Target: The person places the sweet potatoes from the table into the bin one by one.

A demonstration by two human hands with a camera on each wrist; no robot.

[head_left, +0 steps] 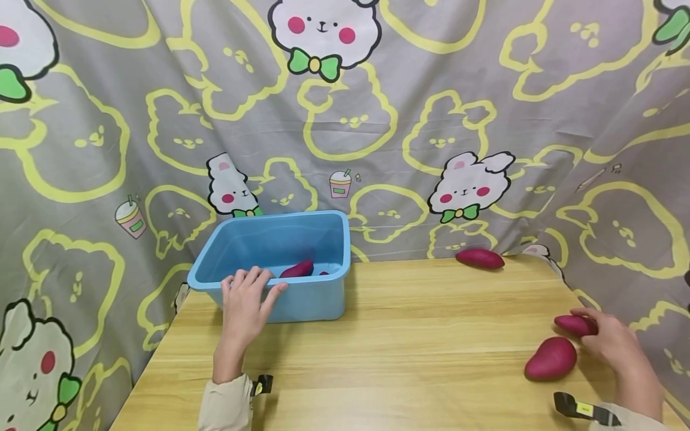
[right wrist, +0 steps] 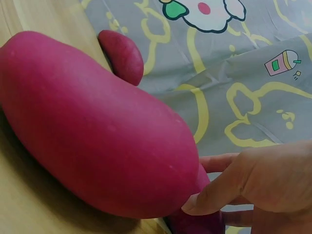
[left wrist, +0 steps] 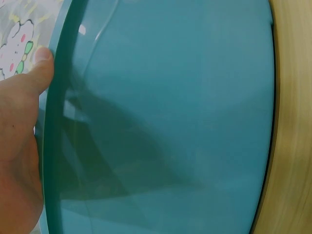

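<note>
At the near left, my beige sleeve (head_left: 225,408) lies over the wooden table (head_left: 420,347). At the near right, a plump sweet potato (head_left: 552,359) rests on the wood. Just beyond it, my right hand (head_left: 617,344) pinches a slimmer sweet potato (head_left: 572,325) between thumb and fingers, near the table's right edge. Across on the left, my left hand (head_left: 245,305) grips the near rim of a blue plastic tub (head_left: 318,302), fingers hooked over it and thumb out to the right. Inside the tub lies a sweet potato (head_left: 298,269), with a small dark-red bit (head_left: 324,273) showing to its right. Another sweet potato (head_left: 480,259) lies at the far right edge, before a grey rabbit-print cloth (head_left: 377,137).
</note>
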